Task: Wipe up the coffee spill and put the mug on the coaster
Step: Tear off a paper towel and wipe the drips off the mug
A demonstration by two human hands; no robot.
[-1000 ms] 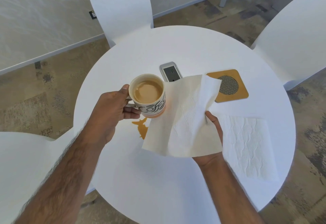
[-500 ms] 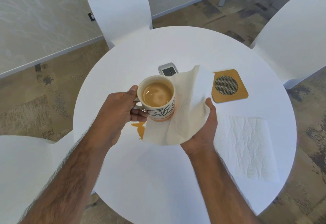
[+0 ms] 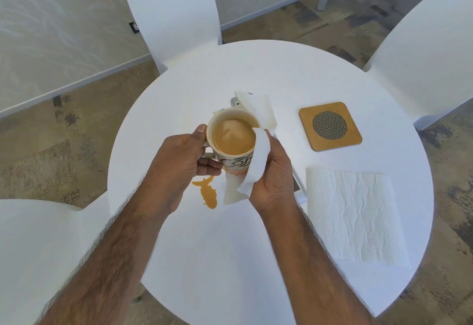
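Note:
My left hand (image 3: 179,163) grips the handle of a white mug (image 3: 234,143) full of milky coffee, held just above the round white table (image 3: 230,260). My right hand (image 3: 273,171) holds a white paper towel (image 3: 256,168) wrapped against the mug's right side and under its base. A brown coffee spill (image 3: 207,192) lies on the table just below the mug, between my hands. The wooden coaster (image 3: 330,126) with a round mesh centre sits to the right, apart from the mug.
A second paper towel (image 3: 353,214) lies flat on the table's right side. A grey phone (image 3: 234,100) is mostly hidden behind the held towel. White chairs stand at the back (image 3: 171,12), right (image 3: 430,50) and left (image 3: 38,248).
The mug has moved right and nearer to me. My right hand has folded the open towel in against the mug's side and base, and the towel now covers most of the phone.

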